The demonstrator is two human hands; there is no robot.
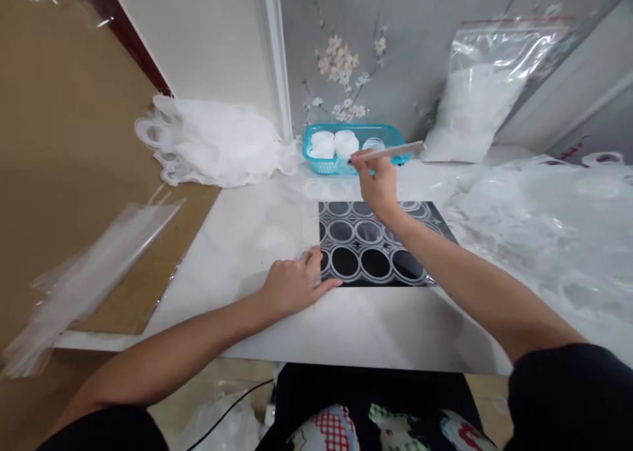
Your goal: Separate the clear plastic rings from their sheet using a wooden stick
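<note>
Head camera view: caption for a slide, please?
Right hand holds a slim stick by the blue basket; left hand rests at the black sheet.

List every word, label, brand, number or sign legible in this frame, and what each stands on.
No text is readable.
Pink marks on the panel at far right: too blurred to tell whether they are letters.
Clear bag, blue basket, black sheet: no lettering discernible.

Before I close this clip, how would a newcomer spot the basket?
Find the white table, then the blossom-patterned panel behind it. The basket stands at the panel's foot, holding round white pieces. It alone is turquoise; the bundle on its left is white and the bag on its right is clear.
</note>
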